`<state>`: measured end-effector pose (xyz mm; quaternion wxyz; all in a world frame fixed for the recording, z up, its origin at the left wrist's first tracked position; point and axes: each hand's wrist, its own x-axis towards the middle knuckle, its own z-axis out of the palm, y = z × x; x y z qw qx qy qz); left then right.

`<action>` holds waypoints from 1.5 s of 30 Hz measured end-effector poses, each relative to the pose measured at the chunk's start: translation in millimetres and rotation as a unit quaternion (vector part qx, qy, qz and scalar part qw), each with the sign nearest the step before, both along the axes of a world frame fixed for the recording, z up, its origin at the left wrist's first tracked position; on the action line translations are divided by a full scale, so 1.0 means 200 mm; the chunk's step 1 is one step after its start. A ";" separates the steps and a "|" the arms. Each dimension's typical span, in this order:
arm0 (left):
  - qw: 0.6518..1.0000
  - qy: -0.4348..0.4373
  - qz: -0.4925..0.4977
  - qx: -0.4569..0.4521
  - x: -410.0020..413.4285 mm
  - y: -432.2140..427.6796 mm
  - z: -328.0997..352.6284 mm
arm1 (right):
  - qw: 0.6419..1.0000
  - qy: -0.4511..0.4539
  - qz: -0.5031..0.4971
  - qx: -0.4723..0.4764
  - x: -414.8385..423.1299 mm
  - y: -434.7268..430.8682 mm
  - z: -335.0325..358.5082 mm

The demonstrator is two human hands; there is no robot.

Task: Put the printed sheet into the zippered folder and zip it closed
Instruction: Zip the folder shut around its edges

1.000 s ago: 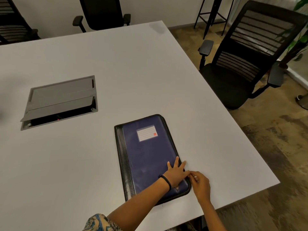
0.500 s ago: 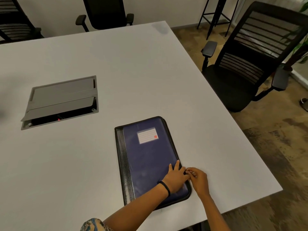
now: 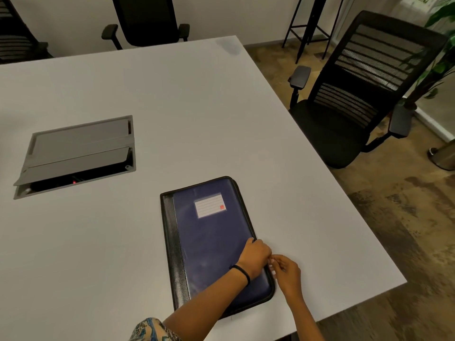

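A dark blue zippered folder (image 3: 209,232) with a black spine and a white label lies closed on the white table (image 3: 172,107), near its front right corner. My left hand (image 3: 254,258), a black band on its wrist, rests on the folder's right edge with fingers curled. My right hand (image 3: 285,271) sits just beside that edge, its fingertips pinched at the zipper; the zipper pull itself is hidden. The printed sheet is not visible.
A grey cable box (image 3: 76,153) with a half-raised lid is set into the table at left. A black mesh office chair (image 3: 357,94) stands to the right, another chair (image 3: 147,20) beyond the far edge. The table's edge runs close to my right hand.
Both hands have slid a little farther up the folder's right edge. My left hand's fingers, spread flat a second ago, are now curled.
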<state>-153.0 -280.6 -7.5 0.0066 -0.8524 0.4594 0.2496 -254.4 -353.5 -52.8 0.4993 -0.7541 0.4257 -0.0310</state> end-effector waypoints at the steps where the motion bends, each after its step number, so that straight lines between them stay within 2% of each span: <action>1: 1.000 0.004 0.007 -0.005 0.00 0.00 0.00 | 1.000 0.003 0.002 0.003 0.00 0.00 0.00; 8: 0.998 0.034 0.054 -0.026 -0.01 -0.04 -0.03 | 0.999 0.016 0.003 0.051 0.01 -0.02 0.01; 15: 0.998 0.042 0.046 -0.007 0.02 -0.06 -0.05 | 0.995 0.026 0.012 0.095 0.04 -0.05 0.03; 20: 0.988 0.080 0.072 -0.107 0.16 0.04 -0.03 | 0.994 0.044 0.091 0.036 0.06 -0.04 0.02; 24: 0.979 0.030 0.131 -0.152 0.36 0.17 -0.01 | 0.991 0.035 0.127 -0.005 0.06 -0.04 0.01; 30: 0.958 0.018 0.246 -0.148 0.66 0.35 -0.03 | 0.990 -0.003 0.134 -0.036 0.02 -0.06 -0.01; 35: 0.940 0.026 0.314 -0.134 0.76 0.41 -0.09 | 0.994 -0.026 0.107 -0.019 0.03 -0.06 -0.01; 42: 0.946 0.025 0.302 -0.111 0.90 0.37 -0.11 | 0.990 -0.046 0.130 -0.021 0.03 -0.07 -0.01; 45: 0.944 0.051 0.308 -0.106 0.97 0.36 -0.11 | 0.990 -0.056 0.128 -0.014 0.03 -0.07 -0.02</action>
